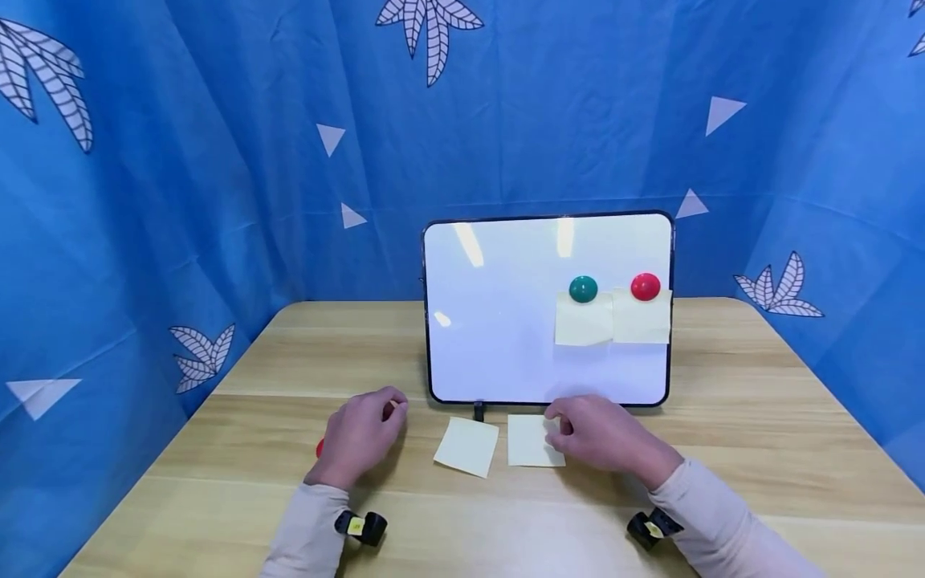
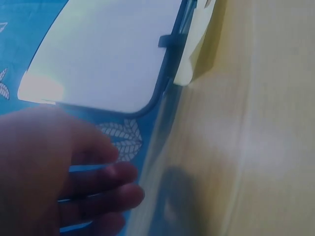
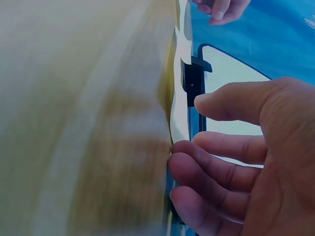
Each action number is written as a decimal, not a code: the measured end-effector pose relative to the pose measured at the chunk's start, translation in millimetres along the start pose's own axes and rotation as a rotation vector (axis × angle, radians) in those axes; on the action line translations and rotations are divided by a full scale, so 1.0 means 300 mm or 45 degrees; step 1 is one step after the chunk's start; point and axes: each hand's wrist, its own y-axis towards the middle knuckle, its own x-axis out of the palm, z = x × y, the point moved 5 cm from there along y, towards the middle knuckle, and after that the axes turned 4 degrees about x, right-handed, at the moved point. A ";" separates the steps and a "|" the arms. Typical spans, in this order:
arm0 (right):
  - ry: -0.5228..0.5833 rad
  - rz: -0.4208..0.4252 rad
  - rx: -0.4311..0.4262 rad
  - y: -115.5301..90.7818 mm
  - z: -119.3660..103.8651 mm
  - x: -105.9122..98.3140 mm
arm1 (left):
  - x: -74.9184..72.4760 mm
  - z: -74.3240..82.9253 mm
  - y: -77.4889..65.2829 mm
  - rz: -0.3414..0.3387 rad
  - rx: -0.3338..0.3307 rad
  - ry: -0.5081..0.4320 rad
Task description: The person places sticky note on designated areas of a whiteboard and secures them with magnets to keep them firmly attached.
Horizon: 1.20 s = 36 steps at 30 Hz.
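Note:
Two pale yellow sticky notes lie side by side on the table in the head view. My right hand [image 1: 603, 433] is at the right edge of the right note [image 1: 523, 441], overlapping it. In the right wrist view its thumb and fingers [image 3: 216, 150] are loosely bent and apart, with nothing between them. The left note [image 1: 466, 447] lies slightly askew, its corner curling up in the left wrist view. To its left, my left hand [image 1: 364, 433] hovers low with relaxed, empty fingers. A red round piece [image 1: 320, 448] peeks out beside that hand, mostly hidden.
Behind the hands stands a black-framed whiteboard [image 1: 499, 321] on a small black foot [image 1: 479, 412]. Two notes hang on its right side, one under a green magnet [image 1: 583, 289], the other under a red magnet [image 1: 645, 286]. A blue curtain [image 1: 542, 144] surrounds the wooden table [image 1: 347, 353].

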 end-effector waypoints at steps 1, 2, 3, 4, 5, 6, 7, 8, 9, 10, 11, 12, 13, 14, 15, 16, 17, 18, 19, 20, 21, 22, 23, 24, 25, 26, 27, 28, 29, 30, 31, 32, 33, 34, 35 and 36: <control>-0.001 0.000 -0.011 0.001 -0.001 0.000 | -0.006 -0.007 0.000 0.008 -0.008 0.012; -0.001 0.001 -0.019 0.001 -0.002 0.000 | -0.012 -0.015 0.000 0.017 -0.020 0.025; -0.003 0.002 -0.025 0.002 -0.003 0.000 | -0.017 -0.023 0.000 0.028 -0.028 0.039; -0.012 0.003 -0.025 0.002 -0.002 0.002 | -0.022 -0.031 -0.001 0.041 -0.040 0.055; -0.017 0.001 -0.022 0.003 -0.001 0.003 | -0.027 -0.039 -0.001 0.055 -0.052 0.071; -0.020 -0.003 -0.019 0.003 0.000 0.005 | -0.033 -0.048 -0.002 0.069 -0.063 0.085; -0.023 -0.006 -0.013 0.004 0.000 0.007 | -0.039 -0.056 -0.003 0.088 -0.077 0.100; -0.026 -0.008 -0.008 0.004 0.001 0.009 | -0.045 -0.063 -0.004 0.105 -0.090 0.118; -0.031 -0.010 -0.004 0.004 0.002 0.011 | -0.051 -0.071 -0.005 0.121 -0.106 0.134; -0.036 -0.010 0.000 0.003 0.003 0.012 | -0.056 -0.078 -0.007 0.135 -0.121 0.148; -0.038 -0.009 0.000 0.002 0.003 0.012 | -0.060 -0.084 -0.007 0.145 -0.135 0.158; -0.045 -0.006 0.000 0.001 0.004 0.012 | -0.063 -0.089 -0.008 0.151 -0.149 0.168; -0.049 -0.004 0.001 0.000 0.005 0.012 | -0.067 -0.094 -0.009 0.156 -0.161 0.176; -0.052 -0.001 -0.001 -0.001 0.004 0.011 | -0.070 -0.098 -0.010 0.158 -0.176 0.182; -0.054 0.001 -0.001 -0.002 0.003 0.010 | -0.073 -0.103 -0.012 0.159 -0.191 0.187; -0.058 0.001 -0.001 -0.002 0.002 0.010 | -0.077 -0.107 -0.014 0.160 -0.206 0.189; -0.060 0.000 -0.001 -0.001 0.001 0.009 | -0.080 -0.112 -0.016 0.159 -0.224 0.194; -0.063 -0.001 0.001 -0.001 0.001 0.009 | -0.084 -0.117 -0.018 0.159 -0.245 0.199; -0.063 -0.004 0.007 0.000 0.001 0.008 | -0.087 -0.122 -0.020 0.157 -0.266 0.203; -0.063 -0.005 0.011 0.001 0.001 0.008 | -0.091 -0.128 -0.022 0.154 -0.289 0.201; -0.065 -0.005 0.016 0.001 0.001 0.008 | -0.094 -0.132 -0.024 0.148 -0.310 0.203; -0.071 -0.006 0.016 0.002 0.001 0.008 | -0.096 -0.138 -0.027 0.139 -0.331 0.202; -0.071 -0.006 0.018 0.003 0.000 0.007 | -0.097 -0.144 -0.029 0.128 -0.349 0.204; -0.077 -0.006 0.018 0.003 0.000 0.008 | -0.098 -0.149 -0.032 0.114 -0.365 0.203; -0.081 -0.005 0.016 0.004 0.000 0.008 | -0.099 -0.152 -0.035 0.100 -0.380 0.203; -0.088 -0.002 0.010 0.004 0.000 0.007 | -0.098 -0.156 -0.038 0.088 -0.392 0.202; -0.093 0.000 0.003 0.004 -0.001 0.007 | -0.098 -0.159 -0.040 0.074 -0.402 0.204; -0.099 0.000 -0.002 0.004 -0.002 0.007 | -0.097 -0.162 -0.043 0.060 -0.411 0.202; -0.100 0.001 -0.005 0.004 -0.003 0.006 | -0.095 -0.165 -0.045 0.045 -0.420 0.198; -0.102 0.001 -0.010 0.004 -0.004 0.006 | -0.094 -0.168 -0.046 0.030 -0.428 0.198; -0.102 0.000 -0.011 0.005 -0.004 0.006 | -0.092 -0.170 -0.047 0.015 -0.434 0.199; -0.100 -0.002 -0.012 0.005 -0.005 0.006 | -0.090 -0.173 -0.048 -0.002 -0.439 0.200; -0.100 -0.003 -0.015 0.005 -0.006 0.007 | -0.089 -0.175 -0.049 -0.019 -0.444 0.201; -0.101 -0.003 -0.017 0.005 -0.006 0.007 | -0.087 -0.176 -0.050 -0.037 -0.448 0.204; -0.103 -0.001 -0.021 0.005 -0.006 0.007 | -0.085 -0.178 -0.050 -0.056 -0.449 0.205; -0.105 0.000 -0.024 0.005 -0.007 0.008 | -0.083 -0.179 -0.049 -0.075 -0.448 0.209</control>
